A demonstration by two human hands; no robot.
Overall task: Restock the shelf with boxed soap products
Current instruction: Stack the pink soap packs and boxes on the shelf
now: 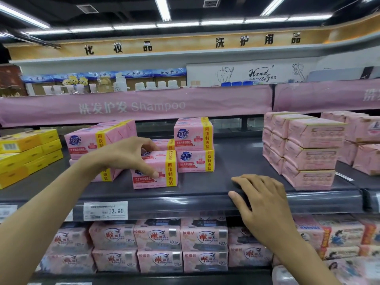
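My left hand (128, 155) grips a pink soap pack with a yellow band (164, 171) that sits at the front of the dark grey shelf (205, 194); thumb on its front face, fingers over its top. Matching pink packs stand around it: a stack of two (194, 145) to its right, and another stack (86, 145) to its left behind my wrist. My right hand (259, 198) rests flat on the shelf's front edge, fingers spread, holding nothing.
Yellow soap boxes (26, 153) are stacked at the left end. Plain pink wrapped packs (308, 149) are stacked on the right. A price tag reading 13.90 (106, 210) hangs on the shelf lip. The shelf below holds rows of pink soap packs (160, 243).
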